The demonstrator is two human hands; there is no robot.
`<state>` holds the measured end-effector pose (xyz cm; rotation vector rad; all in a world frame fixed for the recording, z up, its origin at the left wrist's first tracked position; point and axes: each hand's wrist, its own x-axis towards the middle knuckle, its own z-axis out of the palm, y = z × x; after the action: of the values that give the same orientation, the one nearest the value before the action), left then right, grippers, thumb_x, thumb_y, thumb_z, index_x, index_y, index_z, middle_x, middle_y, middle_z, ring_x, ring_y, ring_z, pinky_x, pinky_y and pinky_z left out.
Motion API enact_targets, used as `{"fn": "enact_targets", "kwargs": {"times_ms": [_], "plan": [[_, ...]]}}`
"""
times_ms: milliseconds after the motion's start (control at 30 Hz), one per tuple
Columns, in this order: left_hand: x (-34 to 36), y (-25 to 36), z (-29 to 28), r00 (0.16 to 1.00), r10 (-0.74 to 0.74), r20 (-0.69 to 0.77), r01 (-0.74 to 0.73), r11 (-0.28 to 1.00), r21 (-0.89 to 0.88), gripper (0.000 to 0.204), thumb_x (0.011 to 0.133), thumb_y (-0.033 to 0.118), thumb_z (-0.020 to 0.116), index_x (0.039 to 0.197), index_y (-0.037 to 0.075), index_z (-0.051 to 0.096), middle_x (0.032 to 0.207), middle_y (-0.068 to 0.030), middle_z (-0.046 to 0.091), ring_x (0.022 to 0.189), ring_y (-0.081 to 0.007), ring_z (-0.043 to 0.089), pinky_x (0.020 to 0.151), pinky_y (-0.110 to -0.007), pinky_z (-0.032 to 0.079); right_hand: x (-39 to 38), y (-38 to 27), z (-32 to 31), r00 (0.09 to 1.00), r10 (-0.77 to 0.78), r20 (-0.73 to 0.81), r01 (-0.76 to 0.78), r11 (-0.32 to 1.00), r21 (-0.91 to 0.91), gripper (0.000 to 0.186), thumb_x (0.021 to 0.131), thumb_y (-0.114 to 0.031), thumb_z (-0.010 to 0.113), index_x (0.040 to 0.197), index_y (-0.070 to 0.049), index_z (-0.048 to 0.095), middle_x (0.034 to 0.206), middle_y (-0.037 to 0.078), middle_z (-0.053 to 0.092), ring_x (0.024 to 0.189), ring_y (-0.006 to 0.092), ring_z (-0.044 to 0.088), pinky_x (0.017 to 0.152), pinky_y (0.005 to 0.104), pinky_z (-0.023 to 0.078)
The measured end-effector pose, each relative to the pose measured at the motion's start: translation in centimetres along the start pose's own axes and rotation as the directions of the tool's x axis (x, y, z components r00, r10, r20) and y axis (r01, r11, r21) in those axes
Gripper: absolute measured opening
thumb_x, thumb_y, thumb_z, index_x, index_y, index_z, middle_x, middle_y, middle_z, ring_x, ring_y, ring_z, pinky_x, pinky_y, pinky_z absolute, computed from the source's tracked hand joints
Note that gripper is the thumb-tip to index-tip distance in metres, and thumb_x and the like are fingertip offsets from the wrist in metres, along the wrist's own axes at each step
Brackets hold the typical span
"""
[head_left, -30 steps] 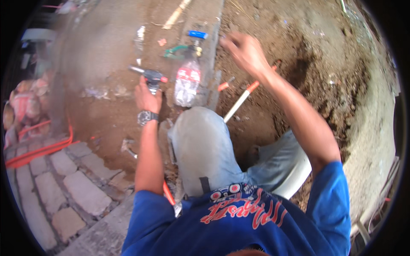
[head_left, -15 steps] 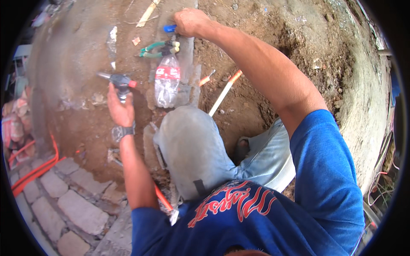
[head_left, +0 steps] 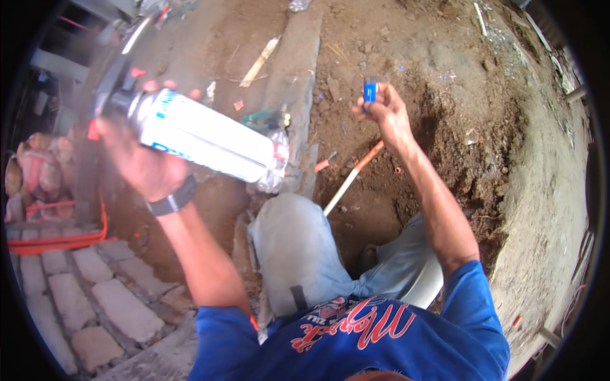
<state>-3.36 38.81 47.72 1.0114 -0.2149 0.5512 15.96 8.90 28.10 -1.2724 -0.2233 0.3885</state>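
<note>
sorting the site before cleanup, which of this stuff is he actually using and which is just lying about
In use:
- white gas canister with torch head, held up in the left hand
- small blue lighter, pinched in the right hand

Lying about:
- clear plastic bottle on the curb
- white and orange pipe in the pit
- wood scrap
- orange hose by the paving
</note>
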Motion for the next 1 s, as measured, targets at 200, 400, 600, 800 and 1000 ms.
{"fn": "enact_targets", "kwargs": {"times_ms": [200, 400, 600, 800, 1000], "plan": [[0.2, -14.0, 5.6, 0.978, -0.208, 0.034, 0.193, 0.950, 0.245, 0.069, 0.101, 0.063, 0.047, 0.129, 0.001, 0.058, 0.105, -0.0106, 0.069, 0.100, -0.0252, 0.068, 0.091, -0.043, 0.056, -2.5, -1.4, -2.2, 0.995, -0.074, -0.073, 0.083, 0.989, 0.124, 0.026, 0.094, -0.001, 0.052, 0.120, -0.003, 0.054, 0.091, 0.004, 0.061, 0.083, 0.0167, 0.066, 0.073, 0.0325, 0.056], [-1.8, -21.1, 7.6, 0.898, -0.439, 0.033, 0.435, 0.897, 0.083, 0.060, 0.109, 0.053, 0.033, 0.128, 0.002, 0.058, 0.102, -0.0098, 0.068, 0.097, -0.0224, 0.068, 0.086, -0.039, 0.057, -1.4, -1.6, -7.0, 0.982, 0.003, -0.187, -0.009, 0.999, -0.032, 0.046, 0.105, -0.047, 0.047, 0.090, -0.006, 0.064, 0.070, 0.000, 0.054, 0.062, 0.0115, 0.049, 0.057, 0.0300, 0.041], [-2.8, -22.9, 4.9, 0.818, -0.566, -0.104, 0.576, 0.808, 0.127, 0.071, 0.106, 0.063, 0.030, 0.123, 0.002, 0.062, 0.100, -0.0111, 0.069, 0.085, -0.0232, 0.071, 0.070, -0.040, 0.062, -0.3, -1.3, -7.6, 0.956, 0.157, -0.248, -0.127, 0.983, 0.134, 0.061, 0.102, -0.060, 0.045, 0.075, -0.008, 0.061, 0.061, -0.001, 0.050, 0.053, 0.0127, 0.046, 0.051, 0.0303, 0.037], [-1.7, -22.7, 4.3, 0.884, -0.363, -0.295, 0.448, 0.838, 0.311, 0.063, 0.107, 0.057, 0.038, 0.118, 0.000, 0.061, 0.092, -0.0158, 0.070, 0.074, -0.0258, 0.073, 0.057, -0.037, 0.059, -0.4, -1.4, -6.5, 0.944, 0.233, -0.231, -0.232, 0.972, 0.036, 0.062, 0.099, -0.062, 0.045, 0.071, -0.009, 0.058, 0.059, -0.001, 0.047, 0.051, 0.0135, 0.043, 0.048, 0.0313, 0.032], [-1.9, -22.8, 3.4, 0.861, -0.383, -0.334, 0.487, 0.810, 0.326, 0.061, 0.110, 0.050, 0.034, 0.115, -0.004, 0.062, 0.091, -0.0195, 0.071, 0.071, -0.0255, 0.072, 0.055, -0.037, 0.060, -0.5, -1.7, -5.3, 0.946, 0.190, -0.261, -0.211, 0.976, -0.052, 0.062, 0.099, -0.060, 0.044, 0.069, -0.008, 0.056, 0.055, -0.001, 0.044, 0.046, 0.0130, 0.039, 0.046, 0.0323, 0.030]]}}
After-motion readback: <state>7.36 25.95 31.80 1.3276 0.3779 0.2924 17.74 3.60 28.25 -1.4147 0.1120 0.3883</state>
